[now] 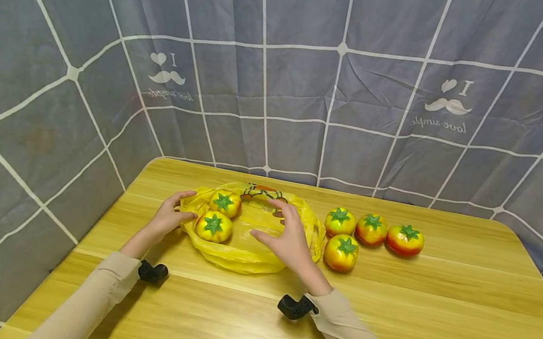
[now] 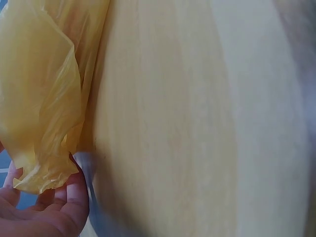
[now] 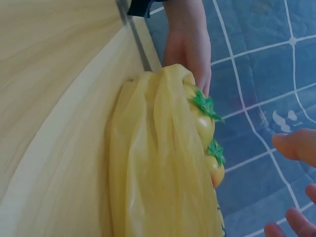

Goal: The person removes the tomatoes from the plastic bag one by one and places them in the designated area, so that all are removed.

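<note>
A yellow plastic bag lies spread on the wooden table, with two glossy yellow-red tomatoes, one behind and one in front, at its left side. My left hand holds the bag's left edge, its fingers curved around the crumpled plastic; the left wrist view has this hand under the bunched end. Over the bag's right part hovers my right hand, thumb and fingers spread apart with nothing between them. In the right wrist view its thumb is apart from the bag.
Right of the bag stand several more tomatoes: two nearest it, one behind and one in front, then others farther right. A grey curtain with white lines hangs behind the table.
</note>
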Motion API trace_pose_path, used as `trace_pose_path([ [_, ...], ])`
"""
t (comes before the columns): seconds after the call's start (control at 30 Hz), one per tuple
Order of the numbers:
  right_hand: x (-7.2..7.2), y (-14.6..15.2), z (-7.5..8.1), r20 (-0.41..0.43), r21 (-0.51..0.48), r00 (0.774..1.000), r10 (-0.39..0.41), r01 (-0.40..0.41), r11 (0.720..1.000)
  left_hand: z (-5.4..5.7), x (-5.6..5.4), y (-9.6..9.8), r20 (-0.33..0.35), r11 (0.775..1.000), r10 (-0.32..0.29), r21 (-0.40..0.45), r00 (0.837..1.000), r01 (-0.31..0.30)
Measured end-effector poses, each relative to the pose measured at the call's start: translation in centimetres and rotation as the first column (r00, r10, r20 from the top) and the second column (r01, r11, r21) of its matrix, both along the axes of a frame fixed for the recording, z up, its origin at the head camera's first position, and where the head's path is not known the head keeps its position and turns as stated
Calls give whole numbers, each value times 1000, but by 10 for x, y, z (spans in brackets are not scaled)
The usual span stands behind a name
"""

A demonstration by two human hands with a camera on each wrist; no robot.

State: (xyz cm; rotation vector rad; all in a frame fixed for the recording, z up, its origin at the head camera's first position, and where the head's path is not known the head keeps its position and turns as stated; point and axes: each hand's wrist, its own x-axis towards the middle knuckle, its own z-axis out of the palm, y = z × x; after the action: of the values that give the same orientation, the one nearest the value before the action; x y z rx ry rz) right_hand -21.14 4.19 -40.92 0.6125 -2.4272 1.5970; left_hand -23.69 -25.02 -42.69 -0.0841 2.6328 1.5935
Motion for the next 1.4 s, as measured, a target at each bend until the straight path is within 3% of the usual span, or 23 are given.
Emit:
trace_pose_path([
  [0.7,-11,-41,-11,90,-40,991,100,-96,995,0,-3,3,12,1000,0,10,1000,-1],
  [1.4,-14,-66,-23,109,101,987,120,-131,986,-2,-1,2,19,1000,-4,14,1000,4],
])
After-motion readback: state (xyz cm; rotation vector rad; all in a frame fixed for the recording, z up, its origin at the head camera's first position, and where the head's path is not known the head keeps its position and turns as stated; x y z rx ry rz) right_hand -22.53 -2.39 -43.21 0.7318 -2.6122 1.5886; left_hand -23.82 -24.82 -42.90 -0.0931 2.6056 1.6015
